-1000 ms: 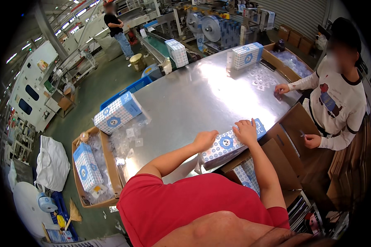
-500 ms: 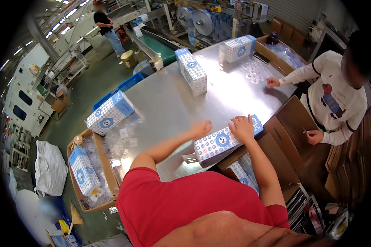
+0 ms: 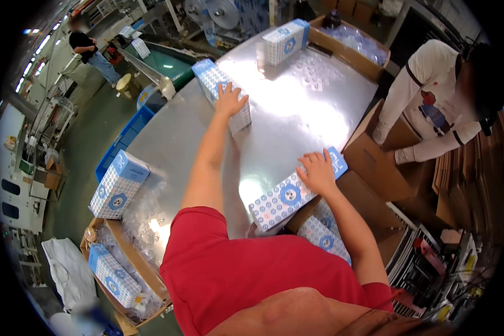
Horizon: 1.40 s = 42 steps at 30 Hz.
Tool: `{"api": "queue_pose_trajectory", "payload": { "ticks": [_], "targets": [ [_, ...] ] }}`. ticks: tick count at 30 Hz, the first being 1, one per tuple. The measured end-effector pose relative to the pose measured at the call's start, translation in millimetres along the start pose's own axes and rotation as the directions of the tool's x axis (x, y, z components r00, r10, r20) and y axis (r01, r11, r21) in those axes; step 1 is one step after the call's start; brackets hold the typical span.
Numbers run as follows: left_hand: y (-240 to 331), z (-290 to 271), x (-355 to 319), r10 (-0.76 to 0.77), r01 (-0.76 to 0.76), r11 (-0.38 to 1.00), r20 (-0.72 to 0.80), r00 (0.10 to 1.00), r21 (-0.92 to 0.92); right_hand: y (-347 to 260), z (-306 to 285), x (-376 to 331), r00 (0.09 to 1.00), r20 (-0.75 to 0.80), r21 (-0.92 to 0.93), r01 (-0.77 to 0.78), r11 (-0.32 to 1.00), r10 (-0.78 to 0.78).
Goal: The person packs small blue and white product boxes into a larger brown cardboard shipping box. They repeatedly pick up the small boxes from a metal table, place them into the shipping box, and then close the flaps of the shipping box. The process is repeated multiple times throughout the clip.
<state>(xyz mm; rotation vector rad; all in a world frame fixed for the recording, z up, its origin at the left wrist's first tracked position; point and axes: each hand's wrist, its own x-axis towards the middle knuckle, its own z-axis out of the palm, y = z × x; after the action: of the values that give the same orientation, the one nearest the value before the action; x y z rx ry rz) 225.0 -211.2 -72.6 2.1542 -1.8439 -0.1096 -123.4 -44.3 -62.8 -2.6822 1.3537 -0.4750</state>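
Observation:
My left hand (image 3: 229,101) reaches far out over the table, fingers spread on the top of an upright white box (image 3: 207,75) with a blue printed end. My right hand (image 3: 317,173) grips a long white-and-blue patterned box (image 3: 280,200) from above, its fingers bent over the far edge. That box lies flat at the table's near edge, beside an open brown carton (image 3: 369,193). Inside the carton, below my right forearm, more patterned boxes (image 3: 322,235) show in part.
Clear plastic pieces lie near another patterned box (image 3: 119,187) at left, above a carton (image 3: 126,235) of plastic pieces. A further box (image 3: 285,42) stands at the back. A co-worker's sleeves (image 3: 400,112) reach into a carton at right. A blue crate (image 3: 117,148) borders the table.
My left hand has moved forward from above the near table onto the far upright box. My right hand stays on its box. The co-worker's hands have moved from the table side down to the carton.

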Motion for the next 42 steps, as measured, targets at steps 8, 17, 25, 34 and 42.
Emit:
{"api": "queue_pose_trajectory", "payload": {
  "ticks": [8, 17, 25, 34, 42],
  "targets": [
    [3.0, -43.5, -179.2, 0.674, -0.669, 0.736, 0.21, 0.709, -0.104, -2.6, -46.7, -9.8, 0.805, 0.409, 0.105, 0.426, 0.899, -0.429],
    [69.7, -33.4, -225.4, 0.606, -0.613, 0.79, 0.181, 0.774, -0.022, -47.8, -22.9, -8.6, 0.759, 0.36, 0.035, 0.57, 0.821, -0.543],
    [123.4, -16.5, -185.6, 0.381, -0.403, 0.886, 0.136, 0.914, 0.229, -48.9, -106.3, -112.4, 0.936, 0.157, 0.139, 0.295, 0.945, -0.316],
    [160.7, -45.2, -211.2, 0.786, -0.804, 0.587, -0.171, 0.594, -0.096, 93.6, -184.7, -433.3, 0.599, -0.071, 0.997, 0.032, 0.064, 0.797],
    [225.5, -28.1, -222.8, 0.828, -0.807, 0.15, -0.373, 0.418, -0.571, 70.4, -54.5, -503.9, 0.023, -0.207, 0.865, 0.471, 0.172, 0.978]
  ]
}}
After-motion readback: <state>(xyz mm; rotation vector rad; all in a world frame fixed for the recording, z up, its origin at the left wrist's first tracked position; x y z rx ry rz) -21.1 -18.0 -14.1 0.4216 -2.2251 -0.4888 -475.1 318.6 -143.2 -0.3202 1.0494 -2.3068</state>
